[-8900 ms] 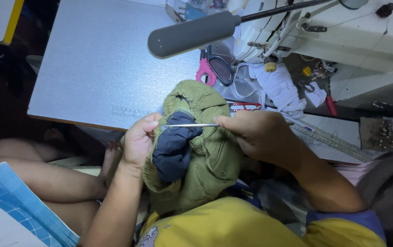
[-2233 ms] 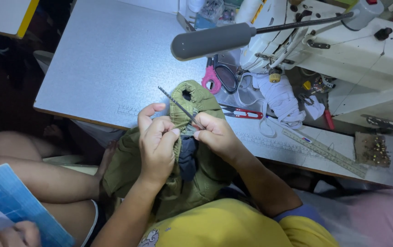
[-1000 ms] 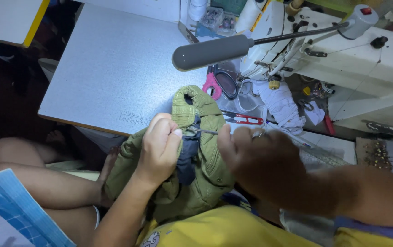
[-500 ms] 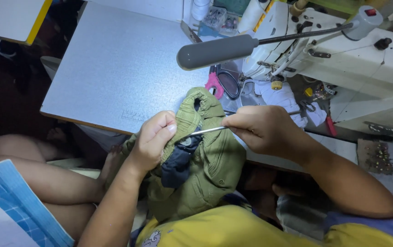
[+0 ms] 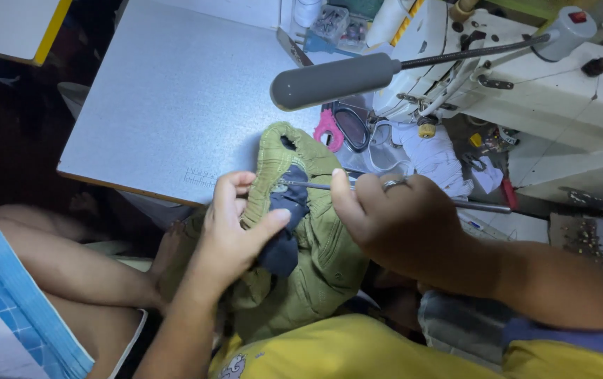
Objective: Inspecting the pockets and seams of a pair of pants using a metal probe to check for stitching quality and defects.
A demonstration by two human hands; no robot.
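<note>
An olive green garment (image 5: 319, 249) with a dark blue lining (image 5: 284, 224) lies bunched at the near edge of a grey table (image 5: 175, 105). My left hand (image 5: 235, 231) grips the folded green edge and the blue lining, thumb pressed on the blue cloth. My right hand (image 5: 400, 221), a ring on one finger, pinches a thin metal tool (image 5: 305, 184) whose tip points left into the garment's waistband seam. The tool's far end is hidden by my fingers.
A white sewing machine (image 5: 561, 91) stands at the back right with a grey tube lamp (image 5: 336, 78) reaching over the table. Pink-handled scissors (image 5: 329, 130) and white cloth (image 5: 431, 154) lie beside it. A red-handled tool (image 5: 511, 191) and a box of small pins (image 5: 582, 238) sit at right.
My right hand has come back in from the right to the waistband, the thin tool's tip now set against the seam. My left hand has kept its grip on the garment throughout.
</note>
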